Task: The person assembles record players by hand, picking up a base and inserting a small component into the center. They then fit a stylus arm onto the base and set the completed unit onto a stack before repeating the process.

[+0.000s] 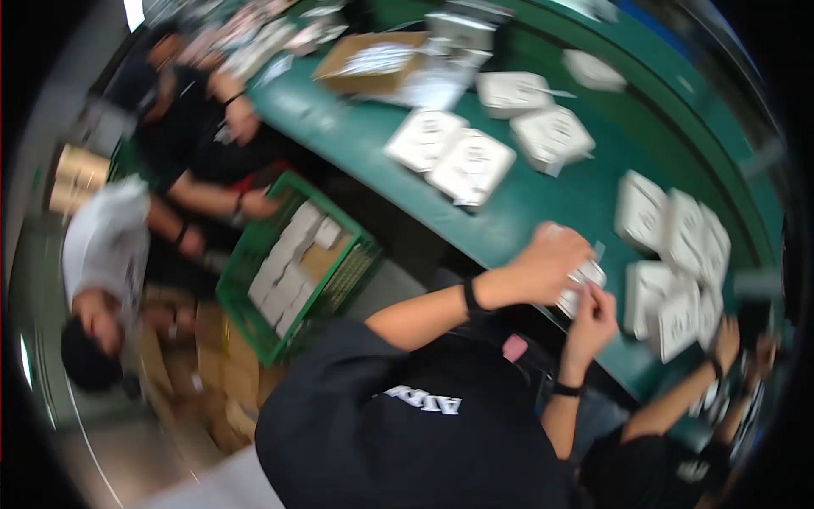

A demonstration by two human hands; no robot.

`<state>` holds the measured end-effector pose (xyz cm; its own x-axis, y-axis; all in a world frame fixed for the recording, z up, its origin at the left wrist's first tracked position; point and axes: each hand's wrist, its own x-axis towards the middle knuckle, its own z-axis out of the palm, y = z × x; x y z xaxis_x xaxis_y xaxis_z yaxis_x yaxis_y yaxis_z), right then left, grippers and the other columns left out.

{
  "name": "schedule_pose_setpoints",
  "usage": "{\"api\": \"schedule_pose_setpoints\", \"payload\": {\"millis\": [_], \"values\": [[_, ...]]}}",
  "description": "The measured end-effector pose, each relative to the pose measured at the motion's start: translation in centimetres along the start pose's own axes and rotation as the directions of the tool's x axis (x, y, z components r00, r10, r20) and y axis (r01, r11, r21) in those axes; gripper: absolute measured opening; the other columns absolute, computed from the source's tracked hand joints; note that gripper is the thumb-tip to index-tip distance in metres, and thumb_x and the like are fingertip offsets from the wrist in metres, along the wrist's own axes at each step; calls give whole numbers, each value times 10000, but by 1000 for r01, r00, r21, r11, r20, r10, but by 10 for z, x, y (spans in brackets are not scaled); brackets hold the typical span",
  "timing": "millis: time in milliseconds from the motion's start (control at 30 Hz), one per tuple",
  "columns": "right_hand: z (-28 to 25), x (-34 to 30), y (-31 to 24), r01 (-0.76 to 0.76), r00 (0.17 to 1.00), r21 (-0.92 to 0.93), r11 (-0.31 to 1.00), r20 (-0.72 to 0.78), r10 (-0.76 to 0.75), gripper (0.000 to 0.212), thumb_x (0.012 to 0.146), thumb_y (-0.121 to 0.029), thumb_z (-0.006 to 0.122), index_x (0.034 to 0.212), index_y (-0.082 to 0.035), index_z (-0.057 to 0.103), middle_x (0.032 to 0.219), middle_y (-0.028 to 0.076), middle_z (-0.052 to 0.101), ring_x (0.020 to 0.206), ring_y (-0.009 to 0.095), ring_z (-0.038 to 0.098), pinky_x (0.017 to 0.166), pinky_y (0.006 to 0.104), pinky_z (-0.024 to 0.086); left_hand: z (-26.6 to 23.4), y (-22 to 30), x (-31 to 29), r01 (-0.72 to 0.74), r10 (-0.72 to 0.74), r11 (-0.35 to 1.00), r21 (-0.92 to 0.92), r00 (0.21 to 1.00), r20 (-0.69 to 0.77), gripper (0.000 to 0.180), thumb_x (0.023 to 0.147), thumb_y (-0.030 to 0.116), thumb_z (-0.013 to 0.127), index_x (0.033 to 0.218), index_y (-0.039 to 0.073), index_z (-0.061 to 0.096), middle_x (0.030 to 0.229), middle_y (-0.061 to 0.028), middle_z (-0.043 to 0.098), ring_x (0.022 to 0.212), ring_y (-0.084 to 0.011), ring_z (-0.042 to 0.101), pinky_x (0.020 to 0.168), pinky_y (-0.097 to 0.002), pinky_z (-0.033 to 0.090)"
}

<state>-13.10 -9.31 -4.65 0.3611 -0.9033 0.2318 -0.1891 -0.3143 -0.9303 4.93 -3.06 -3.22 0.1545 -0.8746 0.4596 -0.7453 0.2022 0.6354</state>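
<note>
My left hand (553,259) is closed around a small white item (587,276) above the green table edge. Close below it, my right hand (591,321) pinches at the same item with thumb and fingertips. Motion blur and my fingers hide much of the item, so its exact kind is unclear. Beyond my hands, a pair of white rounded-square packs (471,167) lies on the green table (543,204). To the right of my hands, several similar white packs (670,222) stand grouped in stacks.
A green crate (292,335) with white boxes sits left of the table. An open cardboard box (339,78) and clear plastic bags (441,81) lie at the far end. Two people (110,254) are at the left; another person's arm (678,394) reaches in at the lower right.
</note>
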Motion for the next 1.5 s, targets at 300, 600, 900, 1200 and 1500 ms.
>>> {"api": "schedule_pose_setpoints", "payload": {"millis": [300, 600, 900, 1200, 1500], "values": [[-7, 20, 15, -60, 991, 12, 998, 117, 58, 162, 1046, -58, 782, 1121, 85, 797, 926, -10, 613, 803, 85, 510, 716, 255, 457, 9, -2, -3, 54, -52, 998, 24, 996, -71, 507, 848, 261, 871, 1311, 119, 723, 1421, -209, 608, 1396, -408, 523, 1179, -609, 338], [-2, 21, -2, -47, 998, -33, 998, 32, 48, 181, 1044, -59, 787, 1155, 83, 811, 922, -14, 568, 794, 82, 523, 680, 249, 462, 10, -8, 27, 19, -41, 995, 103, 975, 218, 343, 893, 348, 821, 1127, 98, 805, 1377, -209, 601, 1345, -429, 530, 1117, -730, 375], [-7, 21, 5, 38, 996, -114, 993, 80, -29, 219, 1049, -128, 802, 1169, 54, 816, 870, -7, 650, 752, 78, 526, 652, 246, 436, 24, -10, 43, -87, 4, 959, 270, 956, 294, 301, 953, 321, 732, 1134, 91, 807, 1250, -154, 647, 1241, -365, 606, 1119, -784, 376], [-1, 22, -9, -24, 996, -65, 998, 90, 29, 198, 1054, -72, 775, 1175, 81, 808, 905, -6, 581, 755, 83, 534, 636, 265, 443, 11, 0, 32, -74, 13, 911, 405, 989, 150, 191, 933, 335, 773, 1032, 186, 840, 1076, -27, 660, 1105, -256, 634, 1025, -634, 425], [-13, 36, -1, 101, 970, -155, 983, 234, -63, 232, 1058, -68, 766, 1245, 65, 802, 899, -1, 575, 750, 81, 532, 628, 275, 433, 5, 5, 29, -53, -5, 916, 398, 990, 143, 159, 938, 332, 773, 1011, 211, 847, 1080, -16, 664, 1113, -257, 637, 1058, -644, 418]]}}
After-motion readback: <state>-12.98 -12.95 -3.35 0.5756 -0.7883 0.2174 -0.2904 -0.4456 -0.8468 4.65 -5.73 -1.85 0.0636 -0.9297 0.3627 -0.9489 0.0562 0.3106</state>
